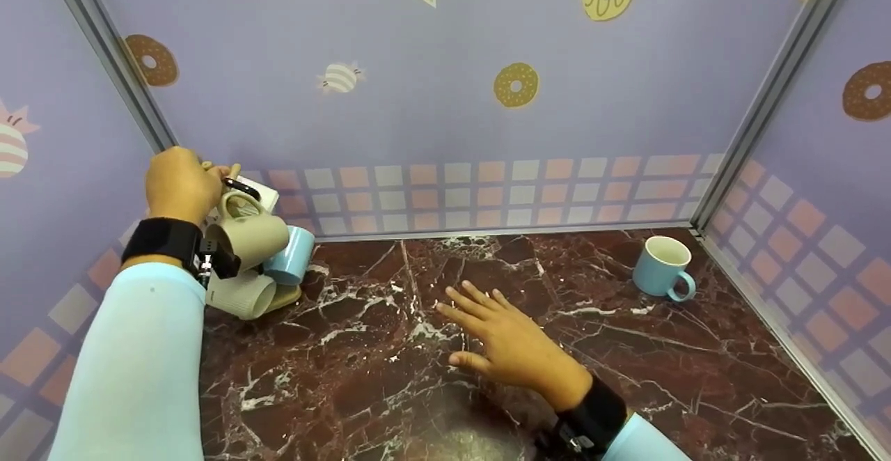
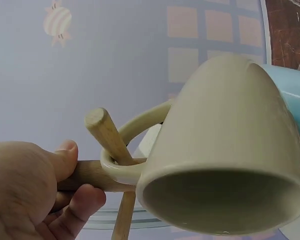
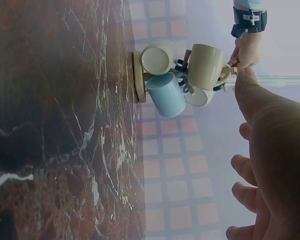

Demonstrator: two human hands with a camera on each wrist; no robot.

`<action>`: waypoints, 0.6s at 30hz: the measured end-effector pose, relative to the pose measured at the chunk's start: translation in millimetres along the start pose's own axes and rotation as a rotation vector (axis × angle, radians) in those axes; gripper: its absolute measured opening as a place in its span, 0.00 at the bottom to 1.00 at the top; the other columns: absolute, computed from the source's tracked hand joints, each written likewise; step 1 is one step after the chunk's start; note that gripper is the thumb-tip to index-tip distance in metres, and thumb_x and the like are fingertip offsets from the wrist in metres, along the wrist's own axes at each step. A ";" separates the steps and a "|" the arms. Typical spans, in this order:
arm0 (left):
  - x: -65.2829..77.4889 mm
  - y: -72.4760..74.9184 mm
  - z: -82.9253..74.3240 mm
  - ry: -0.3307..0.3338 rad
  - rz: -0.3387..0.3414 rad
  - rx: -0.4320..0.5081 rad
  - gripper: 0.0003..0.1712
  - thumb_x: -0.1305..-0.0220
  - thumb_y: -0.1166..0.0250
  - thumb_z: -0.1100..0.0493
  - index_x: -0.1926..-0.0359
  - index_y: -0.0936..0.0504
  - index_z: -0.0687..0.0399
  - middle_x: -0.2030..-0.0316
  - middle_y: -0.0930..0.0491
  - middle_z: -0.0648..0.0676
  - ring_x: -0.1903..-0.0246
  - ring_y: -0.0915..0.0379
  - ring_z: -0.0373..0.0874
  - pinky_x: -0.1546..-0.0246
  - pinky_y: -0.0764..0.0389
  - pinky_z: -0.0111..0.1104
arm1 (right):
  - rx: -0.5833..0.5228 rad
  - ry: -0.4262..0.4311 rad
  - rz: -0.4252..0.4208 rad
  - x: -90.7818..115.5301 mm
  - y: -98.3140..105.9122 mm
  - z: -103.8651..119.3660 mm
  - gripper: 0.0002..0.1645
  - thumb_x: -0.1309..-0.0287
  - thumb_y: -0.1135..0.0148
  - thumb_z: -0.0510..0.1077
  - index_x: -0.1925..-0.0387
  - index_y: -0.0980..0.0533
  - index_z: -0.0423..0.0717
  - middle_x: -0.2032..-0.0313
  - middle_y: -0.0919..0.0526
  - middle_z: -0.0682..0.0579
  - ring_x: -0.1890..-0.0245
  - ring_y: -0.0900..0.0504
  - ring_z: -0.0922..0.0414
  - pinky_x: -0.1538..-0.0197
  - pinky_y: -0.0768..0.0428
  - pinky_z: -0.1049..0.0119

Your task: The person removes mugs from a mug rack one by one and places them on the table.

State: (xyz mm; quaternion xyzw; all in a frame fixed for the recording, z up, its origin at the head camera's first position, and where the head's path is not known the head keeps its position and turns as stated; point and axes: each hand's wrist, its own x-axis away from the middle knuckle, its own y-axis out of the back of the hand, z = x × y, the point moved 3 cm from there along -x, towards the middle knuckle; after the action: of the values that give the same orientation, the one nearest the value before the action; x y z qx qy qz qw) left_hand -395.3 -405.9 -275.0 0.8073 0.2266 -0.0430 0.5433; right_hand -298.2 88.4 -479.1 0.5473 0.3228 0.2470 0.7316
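Observation:
At the back left, my left hand [image 1: 179,186] grips the top of a wooden mug tree [image 2: 90,175], its fingers curled round the post in the left wrist view. A beige mug [image 1: 256,238] hangs by its handle from a peg near that hand. Lower on the tree hang a light blue mug [image 1: 292,255] and a ribbed off-white mug [image 1: 245,295]. Another white mug [image 1: 266,195] shows partly behind, the beige one hiding some of it. My right hand [image 1: 511,342] is spread palm down above the middle of the table, fingers straight and holding nothing.
A blue mug [image 1: 653,276] with a pale inside stands upright at the right rear of the dark red marbled table [image 1: 376,391]. Purple patterned walls [image 1: 431,113] close in the back and both sides, the mug tree standing close to the left corner.

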 end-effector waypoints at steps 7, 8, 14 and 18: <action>-3.4 -2.6 0.9 -0.045 0.028 0.005 0.25 0.16 0.36 0.51 0.44 0.12 0.75 0.44 0.15 0.81 0.42 0.20 0.81 0.37 0.19 0.69 | -0.006 0.007 -0.016 0.1 1.7 -0.5 0.53 0.21 0.56 0.82 0.07 0.46 0.66 0.07 0.53 0.59 0.06 0.52 0.48 0.10 0.45 0.31; -3.9 -2.7 1.3 -0.050 0.031 0.007 0.25 0.16 0.36 0.51 0.44 0.12 0.75 0.44 0.14 0.81 0.42 0.19 0.81 0.37 0.19 0.69 | -0.001 0.007 -0.017 0.1 2.0 -0.6 0.53 0.21 0.56 0.83 0.07 0.47 0.67 0.07 0.52 0.59 0.06 0.52 0.48 0.10 0.45 0.31; -5.0 -3.1 0.8 -0.082 0.028 0.020 0.25 0.16 0.36 0.51 0.45 0.10 0.74 0.45 0.13 0.80 0.43 0.18 0.80 0.38 0.19 0.68 | 0.002 0.001 -0.013 0.2 3.8 -1.3 0.53 0.22 0.56 0.83 0.07 0.47 0.67 0.08 0.52 0.59 0.06 0.52 0.48 0.10 0.45 0.31; -5.6 -3.3 -1.1 -0.093 0.024 0.018 0.25 0.16 0.35 0.51 0.46 0.10 0.74 0.45 0.13 0.81 0.43 0.18 0.80 0.39 0.18 0.68 | -0.004 -0.005 -0.011 0.3 4.2 -2.1 0.53 0.22 0.55 0.83 0.07 0.46 0.67 0.08 0.52 0.60 0.06 0.52 0.48 0.10 0.44 0.29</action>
State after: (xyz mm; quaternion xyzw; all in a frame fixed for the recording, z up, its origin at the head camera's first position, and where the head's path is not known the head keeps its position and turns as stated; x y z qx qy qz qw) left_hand -401.9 -405.7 -275.6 0.8118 0.1910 -0.0758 0.5465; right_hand -299.6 91.1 -475.5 0.5446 0.3234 0.2423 0.7349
